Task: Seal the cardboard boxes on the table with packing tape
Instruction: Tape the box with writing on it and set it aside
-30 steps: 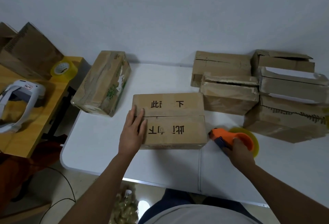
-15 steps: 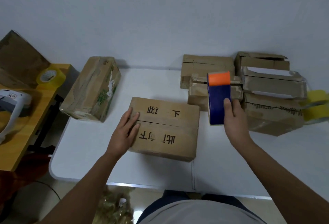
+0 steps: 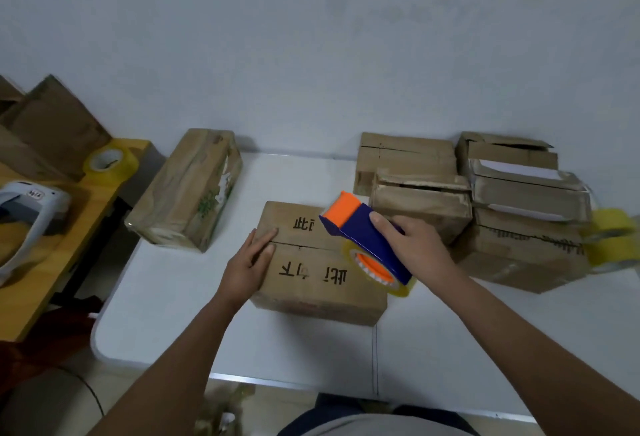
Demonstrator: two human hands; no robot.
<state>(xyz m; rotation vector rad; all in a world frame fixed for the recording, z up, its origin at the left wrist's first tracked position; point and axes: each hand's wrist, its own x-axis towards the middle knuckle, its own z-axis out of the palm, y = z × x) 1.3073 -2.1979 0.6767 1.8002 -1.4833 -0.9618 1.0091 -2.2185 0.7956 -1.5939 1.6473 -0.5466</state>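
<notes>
Tape dispenser held over a closed cardboard box on a white surface.

The left hand [image 3: 247, 267] lies flat on the printed cardboard box [image 3: 311, 283] at its 9 o'clock edge, flaps shut; the right hand [image 3: 414, 245] holds a blue-and-orange tape dispenser [image 3: 363, 238] in its grip above the seam. Worn stacked boxes [image 3: 519, 214] sit at 2 o'clock, contents unseen.

Seven cardboard boxes sit on the bench [image 3: 173, 314]: one printed box [image 3: 311, 262] in the middle, one taped box [image 3: 187, 189] at left, five stacked boxes [image 3: 485, 200] at right. One tape dispenser [image 3: 363, 238]. Three loose tape rolls: one [image 3: 110, 165] left, two [image 3: 613, 241] right. Two hands.
</notes>
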